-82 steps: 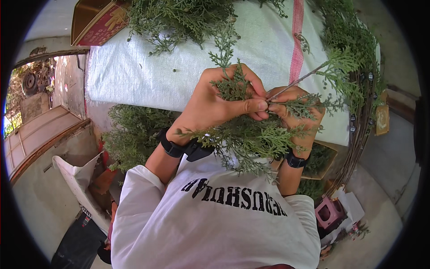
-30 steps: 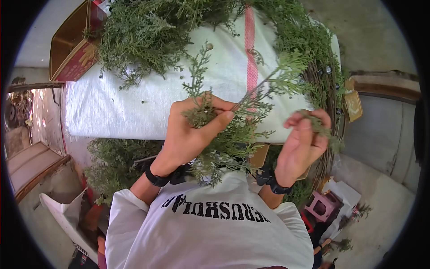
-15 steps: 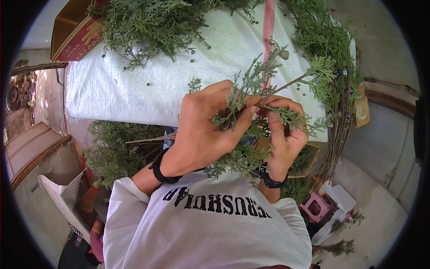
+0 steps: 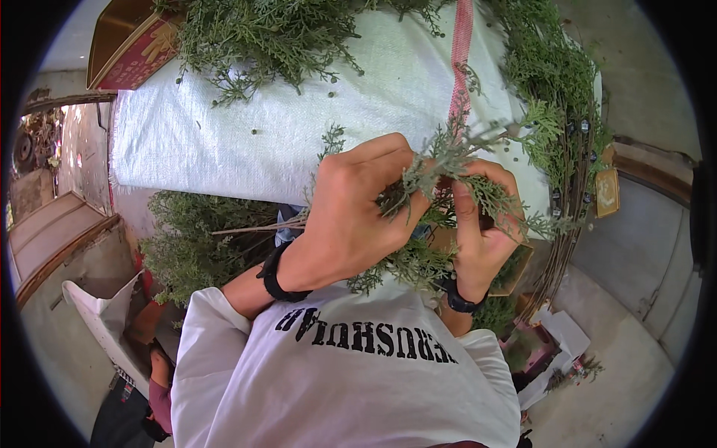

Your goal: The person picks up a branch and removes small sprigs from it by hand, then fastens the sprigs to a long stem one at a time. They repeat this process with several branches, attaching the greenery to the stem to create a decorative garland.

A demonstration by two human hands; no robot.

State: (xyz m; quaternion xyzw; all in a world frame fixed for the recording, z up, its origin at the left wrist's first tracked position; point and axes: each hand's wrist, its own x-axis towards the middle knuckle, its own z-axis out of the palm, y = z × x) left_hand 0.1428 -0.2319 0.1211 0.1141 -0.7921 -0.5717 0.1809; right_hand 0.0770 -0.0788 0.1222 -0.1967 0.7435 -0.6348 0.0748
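Note:
Both hands meet over the near edge of a table draped in white woven sheeting [image 4: 224,153]. My left hand [image 4: 362,216] is closed, pinching a grey-green evergreen sprig [image 4: 444,158] between thumb and fingers. Close beside it, my right hand [image 4: 485,228] curls its fingers and thumb around the sprig's stem; the exact grip point is partly hidden by foliage. More green foliage [image 4: 407,269] hangs below the hands, in front of my shirt. Each wrist wears a black band.
A heap of evergreen cuttings [image 4: 261,41] lies at the far left beside a red and gold box [image 4: 138,56]. Long-stemmed branches [image 4: 571,164] line the table's right side. Another bundle [image 4: 202,235] sits below the left edge. At lower left, part of another person's arm [image 4: 160,381] shows.
The sprig has turned between my fingers, its woody stem now pointing less upward. Both hands appear slightly further right, along with a small shift of the whole view.

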